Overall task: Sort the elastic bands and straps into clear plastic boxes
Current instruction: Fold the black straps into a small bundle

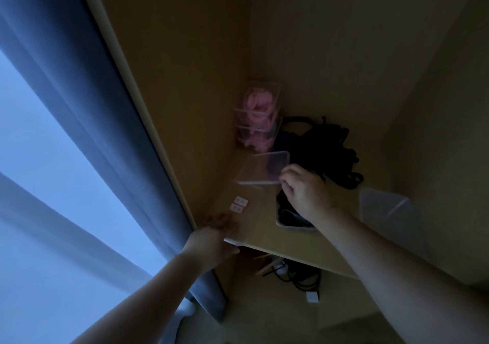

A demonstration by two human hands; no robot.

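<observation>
Pinching lid [267, 170] by its corner in right hand [304, 192], near box [291, 224] packed with black straps [287, 212] at desk's [254, 224] front edge. Lidding step, seemingly; next needing lid squared over rim, then pressing down. Left hand [211, 235] resting at front-left corner, blurred, grip unreadable. Pile [328, 150] lying loose at back.

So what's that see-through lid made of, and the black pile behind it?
The clear lid looks like smooth, thin plastic: the table shows through it and its edge catches light. The black pile of straps looks like soft, matte fabric or elastic, since it lies floppy and tangled; it's too dark to be sure.
</observation>
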